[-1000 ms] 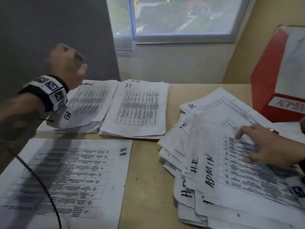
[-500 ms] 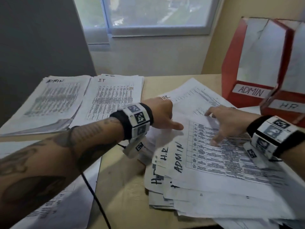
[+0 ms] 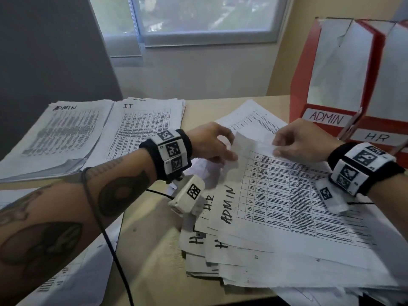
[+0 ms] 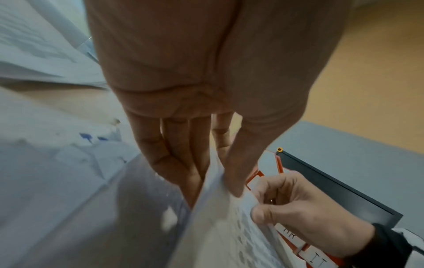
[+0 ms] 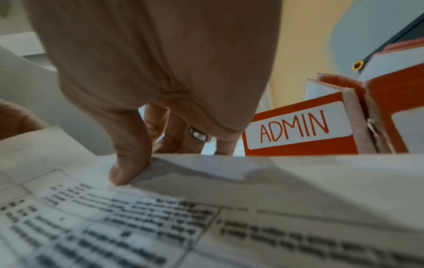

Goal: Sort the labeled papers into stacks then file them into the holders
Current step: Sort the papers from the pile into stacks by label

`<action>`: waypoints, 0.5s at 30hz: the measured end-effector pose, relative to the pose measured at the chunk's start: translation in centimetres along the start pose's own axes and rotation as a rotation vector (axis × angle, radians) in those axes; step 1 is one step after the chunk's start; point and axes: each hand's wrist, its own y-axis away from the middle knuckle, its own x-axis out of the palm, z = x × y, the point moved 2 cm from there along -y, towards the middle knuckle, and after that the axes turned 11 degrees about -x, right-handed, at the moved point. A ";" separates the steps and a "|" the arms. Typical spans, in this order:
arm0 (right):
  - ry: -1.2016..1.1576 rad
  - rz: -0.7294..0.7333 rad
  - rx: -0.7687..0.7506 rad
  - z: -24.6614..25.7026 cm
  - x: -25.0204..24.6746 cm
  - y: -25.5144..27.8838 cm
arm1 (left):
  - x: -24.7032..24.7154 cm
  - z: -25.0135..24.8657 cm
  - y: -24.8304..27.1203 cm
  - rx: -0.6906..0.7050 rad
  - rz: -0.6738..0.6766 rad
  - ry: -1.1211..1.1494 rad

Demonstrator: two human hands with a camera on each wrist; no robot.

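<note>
Both hands pinch the far edge of the top ADMIN sheet (image 3: 276, 195), lying on the unsorted pile (image 3: 254, 261): left hand (image 3: 209, 142) at its corner, right hand (image 3: 302, 142) alongside. Pulled unevenly, it could tear or drag H.R sheets (image 3: 196, 239) along. The ADMIN stack (image 3: 66, 133) lies far left beside the IT stack (image 3: 141, 129); the left forearm crosses that path. Holders (image 3: 326, 115) stand just behind.

1. Your top ADMIN sheet (image 3: 276, 208) is thin matt white paper, creased at its lifted corner.
2. The ADMIN holder (image 3: 326, 89) looks like smooth red card with a white paper label.
3. Your table (image 3: 145, 257) shows a smooth, pale wood-look finish.
4. A shiny metal ring (image 5: 198, 136) sits on your right hand (image 3: 302, 140).
</note>
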 end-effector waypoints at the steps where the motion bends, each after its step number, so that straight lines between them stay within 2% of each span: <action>1: -0.023 -0.026 -0.003 -0.1 -0.1 0.1 | 0.1 -0.1 0.0 0.013 -0.006 -0.016; 5: -0.105 -0.144 0.003 0.1 -0.5 0.4 | -0.1 -0.8 0.2 0.098 -0.156 -0.044; 7: -0.057 -0.131 -0.034 0.7 -0.7 0.3 | -0.5 -1.2 0.3 0.116 -0.197 0.008; 11: -0.087 -0.087 -0.035 1.5 -1.1 0.1 | -1.5 -1.7 0.5 0.147 -0.257 0.099; 15: -0.170 -0.134 -0.046 0.9 -1.6 -0.3 | -2.2 -1.7 0.2 0.153 -0.264 0.174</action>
